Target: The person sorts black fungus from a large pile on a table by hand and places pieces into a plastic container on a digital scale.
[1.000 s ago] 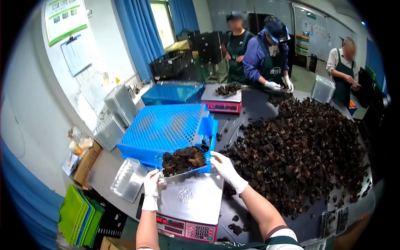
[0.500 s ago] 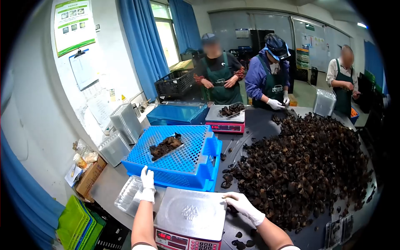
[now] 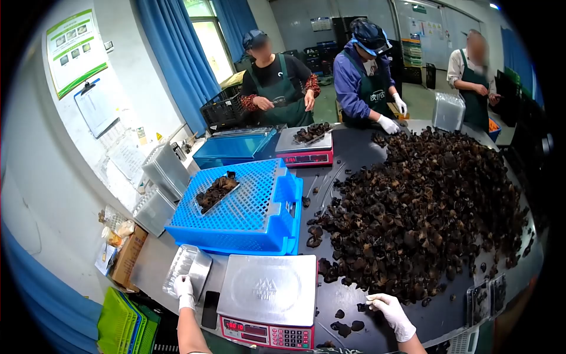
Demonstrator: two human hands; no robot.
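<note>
My gloved left hand (image 3: 184, 287) touches the near side of a stack of clear plastic trays (image 3: 190, 270), its fingers bent; whether it grips one is hard to see. My gloved right hand (image 3: 390, 312) is at the near edge of the dark fungus heap (image 3: 407, 218), fingers pressed together, and what they hold, if anything, is too small to name. Between my hands stands a scale (image 3: 267, 290) with a bare metal plate. A filled clear tray (image 3: 217, 193) rests on the upturned blue crate (image 3: 236, 203).
Across the table (image 3: 354, 144), three people in green aprons stand, one with gloved hands at the heap. A second scale (image 3: 305, 154) bears a filled tray. A dark phone-like object (image 3: 210, 309) lies left of my scale. More clear trays (image 3: 448, 111) stand at the far right.
The filled tray went from my hands onto the blue crate. My left hand moved down to the tray stack, my right hand right to the heap's near edge.
</note>
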